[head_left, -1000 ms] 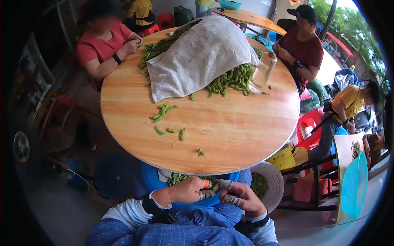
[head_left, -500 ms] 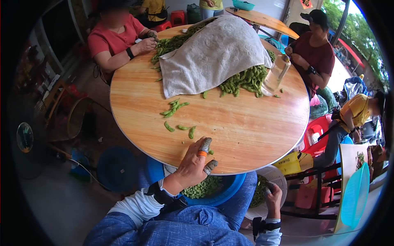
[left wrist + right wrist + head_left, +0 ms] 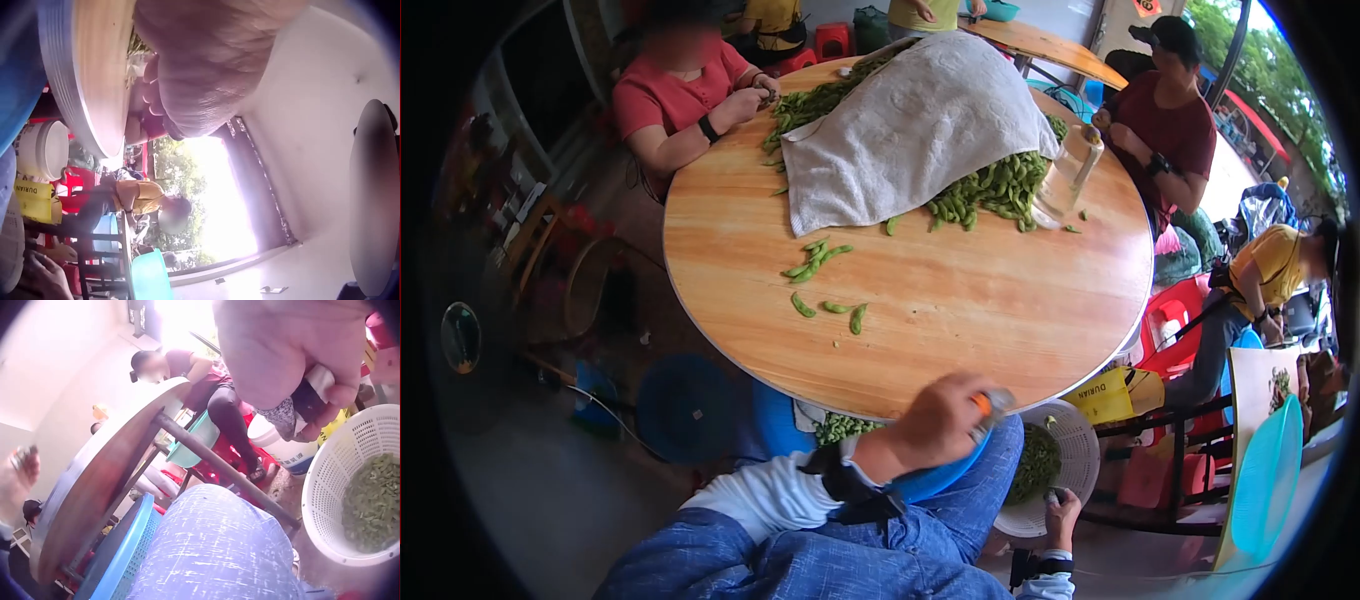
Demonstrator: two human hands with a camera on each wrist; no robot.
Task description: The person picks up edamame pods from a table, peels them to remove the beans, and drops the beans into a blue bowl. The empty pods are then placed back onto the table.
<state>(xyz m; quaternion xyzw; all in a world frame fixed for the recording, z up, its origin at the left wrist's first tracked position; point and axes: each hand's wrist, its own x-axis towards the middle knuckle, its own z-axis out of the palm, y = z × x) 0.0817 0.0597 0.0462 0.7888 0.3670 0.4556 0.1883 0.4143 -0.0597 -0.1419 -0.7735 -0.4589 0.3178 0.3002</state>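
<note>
Blurred in the head view, my left hand (image 3: 945, 418) is over the table's front edge, fingers bent, grey covers and an orange band on them; whether it holds anything is unclear. Low at the right, my right hand (image 3: 1061, 520) hangs beside the white basket (image 3: 1085, 445) of green pods. In the right wrist view its fingers (image 3: 337, 399) are loosely curled, with nothing visible in them. A blue basin (image 3: 935, 480), partly hidden by my left arm, holds shelled beans (image 3: 840, 430). Loose pods (image 3: 815, 260) lie on the round table (image 3: 990, 290).
A grey towel (image 3: 920, 130) covers a heap of pods (image 3: 1000, 190) at the back, beside a clear bottle (image 3: 1070, 175). People sit left and right of the table. Right of the basket are a yellow bag (image 3: 1103, 397) and a red chair (image 3: 1175, 320).
My hands were together over the basin, then parted: the left reached onto the table beside a small pod and moved right; the right went to the basket, then lower. That pod is no longer visible.
</note>
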